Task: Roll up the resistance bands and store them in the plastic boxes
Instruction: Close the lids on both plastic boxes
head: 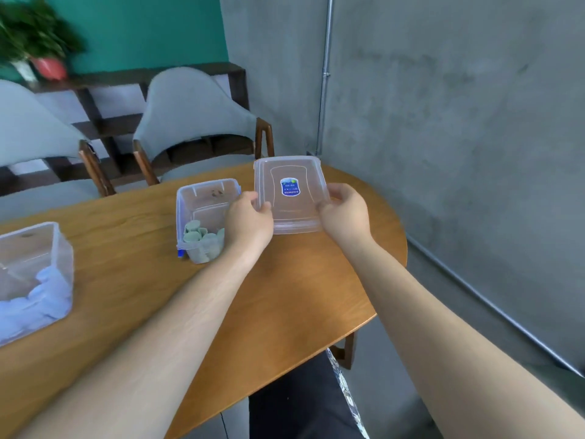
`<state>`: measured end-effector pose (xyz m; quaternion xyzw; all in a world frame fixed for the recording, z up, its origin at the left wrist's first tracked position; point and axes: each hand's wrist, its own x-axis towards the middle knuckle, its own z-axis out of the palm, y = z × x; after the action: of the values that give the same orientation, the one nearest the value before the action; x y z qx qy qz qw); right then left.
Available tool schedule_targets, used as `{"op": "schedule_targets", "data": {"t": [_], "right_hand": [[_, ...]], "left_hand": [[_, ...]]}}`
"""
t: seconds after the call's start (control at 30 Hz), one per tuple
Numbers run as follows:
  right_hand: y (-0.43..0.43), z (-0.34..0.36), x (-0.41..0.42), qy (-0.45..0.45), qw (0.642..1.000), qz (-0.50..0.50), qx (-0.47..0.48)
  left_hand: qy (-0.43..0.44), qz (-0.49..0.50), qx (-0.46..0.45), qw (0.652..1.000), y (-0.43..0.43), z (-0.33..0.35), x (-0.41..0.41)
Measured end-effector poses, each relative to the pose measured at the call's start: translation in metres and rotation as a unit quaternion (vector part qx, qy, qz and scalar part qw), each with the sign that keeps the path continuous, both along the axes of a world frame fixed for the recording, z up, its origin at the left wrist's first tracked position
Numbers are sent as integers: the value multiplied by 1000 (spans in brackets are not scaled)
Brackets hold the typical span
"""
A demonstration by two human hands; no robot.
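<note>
Both my hands hold a clear plastic lid (289, 204) with a blue sticker, lifted above the far right end of the wooden table (126, 248). My left hand (248, 221) grips its left edge and my right hand (346, 210) grips its right edge. Just left of the lid stands an open clear box (205, 198) with several rolled green bands (202, 240) inside. A second open clear box (28, 248) at the left edge holds several rolled pale blue bands (38, 299).
Two grey chairs (193, 115) stand behind the table. A dark shelf with a potted plant (34, 36) lines the teal wall. A grey concrete wall with a pipe (326, 74) is close on the right.
</note>
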<state>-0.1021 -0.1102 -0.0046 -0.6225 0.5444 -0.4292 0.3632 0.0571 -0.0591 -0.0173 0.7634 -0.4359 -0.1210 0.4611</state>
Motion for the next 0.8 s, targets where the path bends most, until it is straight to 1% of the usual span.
{"op": "schedule_targets", "data": {"t": [0.17,0.23,0.33,0.5,0.8], "right_hand": [[2,10,70,19,994,106,-2],[5,9,94,23,989,146,16],[5,3,116,22,982,180,56],[3,-4,125,36,979,183,83],[4,-12,123,31,979,172,101]], "left_hand": [[21,82,1,996,35,10,70],[23,100,12,995,49,8,90],[40,108,25,993,59,1,110],[88,97,27,991,59,-8,122],[113,100,20,988,57,-12,125]]}}
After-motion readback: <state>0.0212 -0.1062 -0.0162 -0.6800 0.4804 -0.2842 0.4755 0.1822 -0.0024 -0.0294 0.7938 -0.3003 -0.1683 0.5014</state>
